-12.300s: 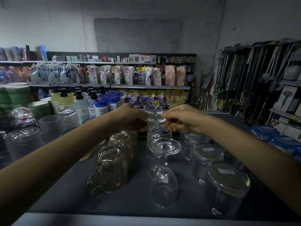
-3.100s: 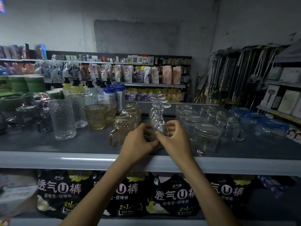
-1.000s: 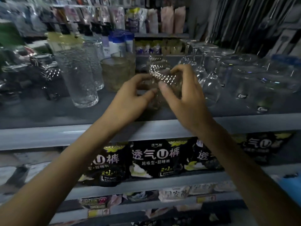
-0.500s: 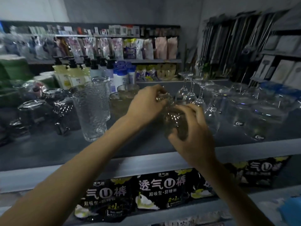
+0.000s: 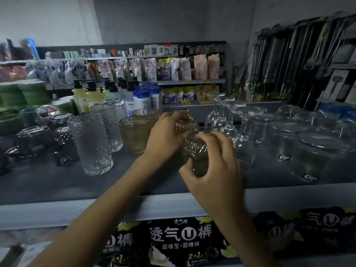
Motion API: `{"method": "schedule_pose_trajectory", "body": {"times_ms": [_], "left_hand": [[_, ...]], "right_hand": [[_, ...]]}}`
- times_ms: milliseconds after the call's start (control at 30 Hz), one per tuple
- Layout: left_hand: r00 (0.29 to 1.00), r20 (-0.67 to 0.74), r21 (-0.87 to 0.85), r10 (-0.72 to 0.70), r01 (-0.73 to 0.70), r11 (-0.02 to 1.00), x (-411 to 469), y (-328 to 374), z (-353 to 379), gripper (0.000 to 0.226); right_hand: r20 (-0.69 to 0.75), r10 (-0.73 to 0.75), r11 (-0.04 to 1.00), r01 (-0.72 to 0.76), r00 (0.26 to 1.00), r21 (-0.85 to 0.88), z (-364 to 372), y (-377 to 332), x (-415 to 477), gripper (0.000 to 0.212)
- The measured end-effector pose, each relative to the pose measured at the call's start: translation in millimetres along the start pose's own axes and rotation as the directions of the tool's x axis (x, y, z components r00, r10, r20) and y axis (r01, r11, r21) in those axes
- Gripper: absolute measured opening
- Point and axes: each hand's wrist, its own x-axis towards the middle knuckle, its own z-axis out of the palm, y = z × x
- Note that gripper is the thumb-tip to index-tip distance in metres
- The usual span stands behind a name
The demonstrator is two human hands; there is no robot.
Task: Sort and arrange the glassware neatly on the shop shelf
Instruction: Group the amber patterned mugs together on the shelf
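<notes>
Gripping one studded amber glass cup [image 5: 195,151] in your right hand [image 5: 213,166], you are curling your left hand [image 5: 165,132] round a matching cup [image 5: 186,122] just behind; a second ago both were sharing one. Row is forming, upturned clear wine glasses [image 5: 228,128] just right.

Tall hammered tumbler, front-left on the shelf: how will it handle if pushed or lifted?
The tumbler is probably rigid and brittle, being clear glass. Tall over a narrow base, it may tip if pushed high. Its rippled wall likely aids grip.
</notes>
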Motion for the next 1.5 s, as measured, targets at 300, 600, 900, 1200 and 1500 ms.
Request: {"method": "schedule_pose_trajectory", "body": {"times_ms": [300,600,900,1200,1500], "left_hand": [[0.999,0.009,-0.202,-0.040,0.041,0.978,1,-15,6,0.050],[0.998,-0.020,-0.318,-0.058,0.049,0.947,-9,-2,-16,0.049],[0.983,0.058,-0.468,-0.174,0.181,0.865,-110,12,-61,0.058],[0.961,-0.114,-0.176,-0.252,0.230,0.957,-107,-14,-58,0.072],[0.920,-0.257,-0.022,-0.295,0.299,0.954,-118,-12,-54,0.079]], "right_hand": [[-0.002,0.008,1.000,-0.008,1.000,0.012,-1,1,0,0.054],[0.046,-0.007,0.998,0.004,0.999,0.062,-4,1,0,0.047],[0.267,-0.052,0.954,-0.031,0.962,0.298,-4,-10,6,0.055],[0.435,-0.016,0.850,-0.217,0.900,0.480,5,-27,22,0.050],[0.425,-0.064,0.981,0.135,0.903,-0.140,27,-9,71,0.075]]}}
